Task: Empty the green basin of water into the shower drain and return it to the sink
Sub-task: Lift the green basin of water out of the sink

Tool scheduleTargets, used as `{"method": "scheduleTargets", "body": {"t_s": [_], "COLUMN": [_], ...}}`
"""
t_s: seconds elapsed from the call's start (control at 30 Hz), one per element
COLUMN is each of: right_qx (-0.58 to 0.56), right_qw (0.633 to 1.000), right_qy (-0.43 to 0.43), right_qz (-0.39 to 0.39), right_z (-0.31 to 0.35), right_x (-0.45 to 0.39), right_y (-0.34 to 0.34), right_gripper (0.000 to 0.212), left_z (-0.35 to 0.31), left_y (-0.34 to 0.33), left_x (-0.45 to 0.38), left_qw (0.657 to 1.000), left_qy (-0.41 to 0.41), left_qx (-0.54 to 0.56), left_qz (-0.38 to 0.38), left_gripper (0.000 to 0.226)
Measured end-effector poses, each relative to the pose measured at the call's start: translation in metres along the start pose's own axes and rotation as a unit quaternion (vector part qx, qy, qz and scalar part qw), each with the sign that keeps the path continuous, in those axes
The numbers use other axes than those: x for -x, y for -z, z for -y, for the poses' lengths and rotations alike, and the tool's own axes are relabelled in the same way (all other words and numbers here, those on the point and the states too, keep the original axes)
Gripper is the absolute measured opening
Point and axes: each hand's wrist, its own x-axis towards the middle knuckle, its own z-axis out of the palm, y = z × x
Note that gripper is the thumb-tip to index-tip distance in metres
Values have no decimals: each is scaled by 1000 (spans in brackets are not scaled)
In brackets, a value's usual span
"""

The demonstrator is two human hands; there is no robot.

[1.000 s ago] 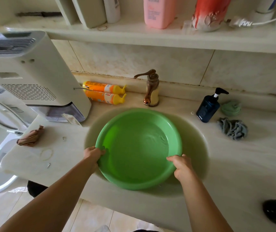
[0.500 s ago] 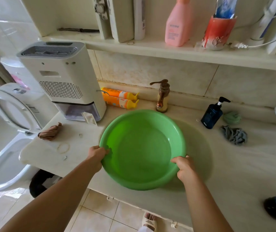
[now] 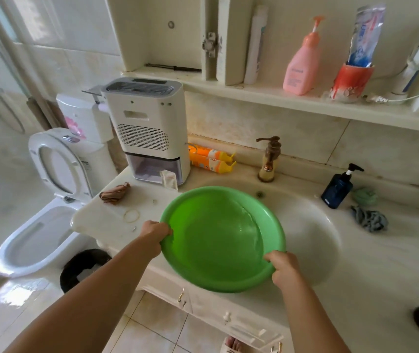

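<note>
A round green basin [image 3: 218, 238] holding clear water hangs above the left half of the white sink [image 3: 312, 225], lifted off it. The water has slid toward the basin's right side. My left hand [image 3: 156, 231] grips the rim on the left. My right hand [image 3: 283, 268] grips the rim at the near right. The sink bowl shows bare to the right of the basin, with its overflow hole near the bronze faucet [image 3: 269, 159]. The shower drain is not in view.
A white dehumidifier [image 3: 147, 128] stands on the counter's left end beside two orange bottles [image 3: 211, 159]. A toilet [image 3: 48, 200] with raised lid and a black bin [image 3: 83, 268] lie left. A dark pump bottle [image 3: 338, 187] and cloths sit right of the sink. A shelf of toiletries runs above.
The basin has risen out of the sink and shifted left toward the counter's edge, both hands still on its rim. The view has pulled back and turned left, showing the toilet.
</note>
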Motion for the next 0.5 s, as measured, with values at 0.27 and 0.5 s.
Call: {"method": "scheduleTargets", "body": {"t_s": [0.27,0.5], "right_qx": [-3,28], "right_qw": [999,994], "right_qy": [52,97], "right_qz": [13,28], "right_z": [-11,-19], "right_x": [30,43], "right_y": [-19,-44], "right_gripper": [24,33], "left_z": [29,50], "left_y": [36,66], "left_x": [2,-5], "left_qw": [999,997], "left_qy": [-2,0], "left_qx": [39,70], "left_qz": [-11,-28], "left_gripper": [22,13]}}
